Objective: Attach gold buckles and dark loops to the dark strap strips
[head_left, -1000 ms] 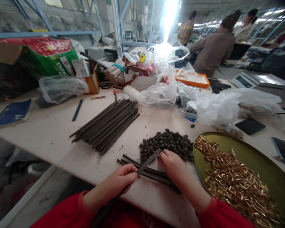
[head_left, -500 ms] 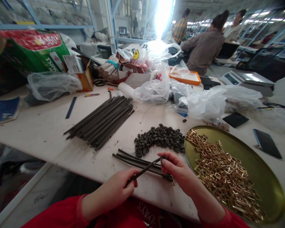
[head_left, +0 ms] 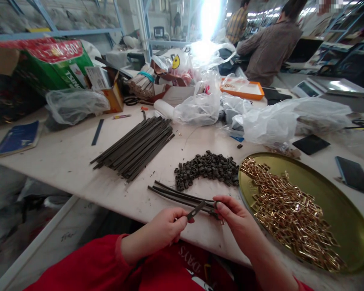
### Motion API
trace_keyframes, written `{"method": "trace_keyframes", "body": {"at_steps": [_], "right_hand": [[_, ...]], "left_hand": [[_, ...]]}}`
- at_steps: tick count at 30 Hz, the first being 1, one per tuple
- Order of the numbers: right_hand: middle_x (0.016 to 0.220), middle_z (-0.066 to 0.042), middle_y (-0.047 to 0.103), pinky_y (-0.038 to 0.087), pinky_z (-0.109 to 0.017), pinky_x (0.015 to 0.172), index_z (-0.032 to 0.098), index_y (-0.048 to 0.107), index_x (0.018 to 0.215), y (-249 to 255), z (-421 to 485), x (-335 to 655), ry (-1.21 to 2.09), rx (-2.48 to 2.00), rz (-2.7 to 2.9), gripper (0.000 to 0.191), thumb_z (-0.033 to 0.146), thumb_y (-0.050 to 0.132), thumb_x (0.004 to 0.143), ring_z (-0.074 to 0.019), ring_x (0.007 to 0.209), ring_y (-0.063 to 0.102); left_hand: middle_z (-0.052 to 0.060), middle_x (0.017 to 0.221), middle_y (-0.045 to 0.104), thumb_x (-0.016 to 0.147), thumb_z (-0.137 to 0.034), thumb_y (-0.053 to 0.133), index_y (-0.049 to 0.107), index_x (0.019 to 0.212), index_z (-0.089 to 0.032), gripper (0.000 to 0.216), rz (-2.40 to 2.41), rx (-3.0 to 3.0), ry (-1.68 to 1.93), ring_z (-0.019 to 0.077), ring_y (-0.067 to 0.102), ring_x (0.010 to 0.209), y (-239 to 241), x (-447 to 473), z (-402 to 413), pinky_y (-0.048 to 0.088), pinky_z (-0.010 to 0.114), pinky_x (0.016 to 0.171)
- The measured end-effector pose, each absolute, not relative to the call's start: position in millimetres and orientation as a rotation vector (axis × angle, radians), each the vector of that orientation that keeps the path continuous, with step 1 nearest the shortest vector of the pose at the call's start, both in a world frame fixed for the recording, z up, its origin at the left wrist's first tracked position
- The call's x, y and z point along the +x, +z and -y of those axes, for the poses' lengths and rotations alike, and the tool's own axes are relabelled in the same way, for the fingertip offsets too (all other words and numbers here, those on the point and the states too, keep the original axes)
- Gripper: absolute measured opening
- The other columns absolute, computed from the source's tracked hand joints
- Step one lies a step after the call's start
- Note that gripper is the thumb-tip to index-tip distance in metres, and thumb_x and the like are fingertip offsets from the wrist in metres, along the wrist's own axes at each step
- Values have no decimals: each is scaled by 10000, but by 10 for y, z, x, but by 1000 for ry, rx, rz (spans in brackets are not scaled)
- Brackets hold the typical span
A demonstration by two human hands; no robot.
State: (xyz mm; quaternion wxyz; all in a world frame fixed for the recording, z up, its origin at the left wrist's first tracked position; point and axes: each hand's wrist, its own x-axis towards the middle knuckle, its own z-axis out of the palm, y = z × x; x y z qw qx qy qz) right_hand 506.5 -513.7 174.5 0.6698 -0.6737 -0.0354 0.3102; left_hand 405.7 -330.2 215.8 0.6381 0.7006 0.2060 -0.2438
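Note:
My left hand (head_left: 172, 224) is closed on a dark strap (head_left: 197, 210), whose short free end shows a slot and points up to the right. Just right of that end, my right hand (head_left: 235, 214) pinches a small dark loop (head_left: 216, 205), partly hidden by the fingertips. Behind and beneath the fingers, several dark straps (head_left: 172, 197) lie on the table, with a bit of gold metal near their right end. Beyond the hands is a heap of small dark loops (head_left: 206, 169). To the right, a gold oval tray (head_left: 348, 226) holds many gold metal buckles (head_left: 294, 214).
A stack of long dark straps (head_left: 136, 145) lies at left centre. Plastic bags (head_left: 267, 121), an orange box (head_left: 242, 89) and a scale (head_left: 309, 89) line the back. A phone (head_left: 354, 174) lies at right, a blue booklet (head_left: 16, 138) at left. Another person (head_left: 269, 44) is farther off.
The long strap stretching between both hands now shows only a short slotted end beyond my left hand, apart from my right fingers. My left hand is closer to the right one. The view has shifted slightly.

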Motion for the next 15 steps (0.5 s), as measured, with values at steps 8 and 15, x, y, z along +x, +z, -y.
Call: {"method": "trace_keyframes", "body": {"at_steps": [8, 15], "right_hand": [[575, 35, 519, 338, -227, 533, 187, 522, 655, 1701, 5076, 5013, 685, -1391, 3, 300, 407, 726, 649, -109, 540, 430], [627, 23, 560, 392, -225, 551, 186, 549, 639, 1749, 5001, 4988, 710, -1245, -136, 290, 398, 746, 620, -111, 569, 471]], "left_hand": [[-67, 518, 471, 735, -261, 428, 575, 888, -123, 253, -556, 1416, -601, 35, 332, 333, 2171, 4070, 3334, 251, 151, 334], [13, 753, 602, 685, -261, 499, 600, 919, -112, 295, -569, 1155, -570, 34, 412, 417, 2156, 4107, 3297, 265, 156, 344]]}}
